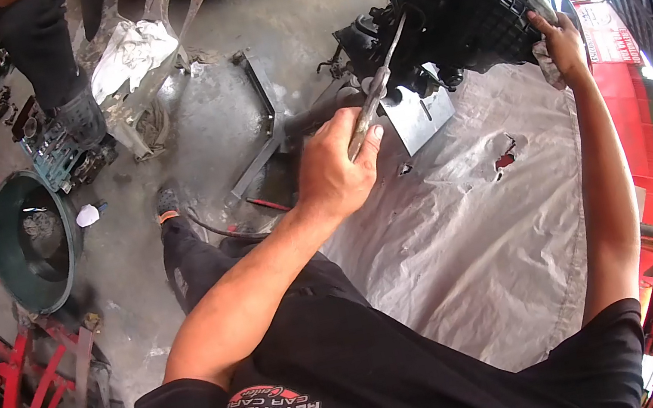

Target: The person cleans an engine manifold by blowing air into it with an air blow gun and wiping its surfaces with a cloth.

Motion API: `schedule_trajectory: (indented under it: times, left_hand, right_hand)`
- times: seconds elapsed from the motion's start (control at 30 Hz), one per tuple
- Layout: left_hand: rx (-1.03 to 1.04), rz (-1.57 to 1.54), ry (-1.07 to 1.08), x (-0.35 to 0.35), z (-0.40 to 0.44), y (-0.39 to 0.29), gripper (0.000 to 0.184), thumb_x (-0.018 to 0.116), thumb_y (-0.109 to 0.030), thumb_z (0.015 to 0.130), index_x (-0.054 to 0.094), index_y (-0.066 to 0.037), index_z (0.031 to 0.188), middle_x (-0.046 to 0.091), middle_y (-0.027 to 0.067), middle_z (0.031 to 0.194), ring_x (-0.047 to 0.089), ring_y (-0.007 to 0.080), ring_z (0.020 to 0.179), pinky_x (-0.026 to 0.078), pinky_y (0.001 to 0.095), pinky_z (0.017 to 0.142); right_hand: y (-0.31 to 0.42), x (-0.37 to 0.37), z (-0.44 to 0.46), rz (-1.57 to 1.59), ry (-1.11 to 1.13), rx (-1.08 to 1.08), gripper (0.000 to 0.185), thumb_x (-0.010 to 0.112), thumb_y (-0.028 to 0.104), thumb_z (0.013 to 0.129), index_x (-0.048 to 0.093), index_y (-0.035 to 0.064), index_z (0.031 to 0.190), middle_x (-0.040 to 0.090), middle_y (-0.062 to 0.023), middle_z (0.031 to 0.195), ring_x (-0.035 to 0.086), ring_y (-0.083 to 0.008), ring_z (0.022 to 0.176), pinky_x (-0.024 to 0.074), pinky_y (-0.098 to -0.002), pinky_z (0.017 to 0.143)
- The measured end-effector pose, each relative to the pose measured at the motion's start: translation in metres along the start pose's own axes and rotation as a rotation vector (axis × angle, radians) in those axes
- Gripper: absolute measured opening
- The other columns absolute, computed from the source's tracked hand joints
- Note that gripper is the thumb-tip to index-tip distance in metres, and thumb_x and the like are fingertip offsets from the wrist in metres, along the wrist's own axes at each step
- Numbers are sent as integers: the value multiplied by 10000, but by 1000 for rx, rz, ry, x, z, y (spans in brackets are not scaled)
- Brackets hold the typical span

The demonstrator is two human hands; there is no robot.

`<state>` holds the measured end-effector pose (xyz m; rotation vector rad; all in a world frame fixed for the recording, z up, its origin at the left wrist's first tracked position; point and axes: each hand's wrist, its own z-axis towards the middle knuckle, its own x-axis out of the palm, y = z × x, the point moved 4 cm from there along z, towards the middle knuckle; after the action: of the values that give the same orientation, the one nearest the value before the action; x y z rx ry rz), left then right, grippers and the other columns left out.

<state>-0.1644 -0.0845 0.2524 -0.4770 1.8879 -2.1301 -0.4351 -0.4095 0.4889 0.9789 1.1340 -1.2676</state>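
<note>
Gripping the tool (372,101) in the left hand (337,163), closed tight round the near end, and aiming the thin shaft (395,39) up at the black part (464,18). Clamping a pale rag (549,68) in the right hand (565,44), against the right side of the same part; cannot tell whether with bare fingers on the casing too. Locating the black part: beyond the left hand, over the far end of the cover (467,258), near the metal plate (422,126). Cannot tell the support beneath.

Could skid the tip off a hard edge by pushing at too shallow an angle, and so scrape the casing or jab toward the right hand. Could crack a thin rib by levering with the shaft. Could lose the right-hand hold because of a rag sliding on a slick surface, letting the part twist or tip. Could widen the tear (505,159) in the cover by dragging a sharp corner across. Could catch the shoe (167,201) on the cable (220,233) close by when shifting stance.
</note>
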Motion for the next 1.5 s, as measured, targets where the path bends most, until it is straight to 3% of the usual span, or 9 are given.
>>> schedule_trajectory:
  times: [0.17,0.2,0.3,0.43,0.87,0.97,1.07,1.37,1.5]
  left_hand:
    - [14,23,-14,8,-3,5,227,682,-203,981,642,-29,1123,699,159,842,693,342,764,525,417,701]
    - [-92,34,74,10,0,14,251,676,-199,984,632,-31,1165,702,167,877,706,352,807,533,416,723]
    - [50,44,57,-1,-7,12,285,684,-191,985,623,-29,1211,719,173,928,727,343,866,545,407,760]
    - [-25,4,114,-21,-41,16,327,711,-169,974,621,-33,1258,737,147,985,734,290,922,551,385,810]
    - [-113,58,142,-8,-29,36,321,704,-192,971,629,-23,1233,711,205,991,706,383,912,536,422,792]
    - [-98,77,140,-10,-31,35,321,707,-193,969,634,-18,1227,710,210,985,704,387,904,535,424,787]
    - [-42,84,78,-7,-30,33,317,710,-193,965,637,-25,1223,709,215,966,709,384,896,534,428,782]
    - [-206,115,127,2,-18,35,227,702,-214,962,663,-46,1109,711,195,882,707,394,814,528,447,695]
    - [-233,53,104,1,-13,22,235,717,-209,953,663,-43,1109,696,180,838,694,347,762,523,421,692]
  right_hand:
    - [-7,3,5,49,40,29,937,723,678,812,551,35,1472,658,-250,1340,603,-371,1293,433,-436,1090]
    - [-1,0,3,35,55,12,916,725,671,817,563,40,1461,674,-238,1316,614,-366,1276,438,-432,1082]
    - [-2,2,4,32,26,-19,916,717,673,825,559,33,1460,667,-247,1323,613,-377,1272,440,-436,1076]
    - [-6,3,5,5,6,-5,985,707,686,820,515,-16,1483,595,-270,1421,547,-389,1356,405,-438,1126]
    - [-6,3,6,20,-17,-27,1005,716,689,808,507,-20,1490,598,-278,1414,553,-375,1355,401,-423,1132]
    - [-4,2,3,6,-118,-126,816,743,592,858,590,-25,1369,709,-207,1139,679,-273,1002,502,-381,917]
    - [-9,4,8,-5,-102,-94,791,739,596,861,604,-7,1354,714,-205,1123,678,-267,1000,506,-380,910]
    - [-10,5,10,11,-121,-121,706,747,576,874,647,15,1291,689,-126,965,639,-192,809,515,-347,785]
    - [-3,4,8,-1,-110,-105,714,748,582,871,652,24,1305,715,-164,1080,668,-235,955,512,-373,876]
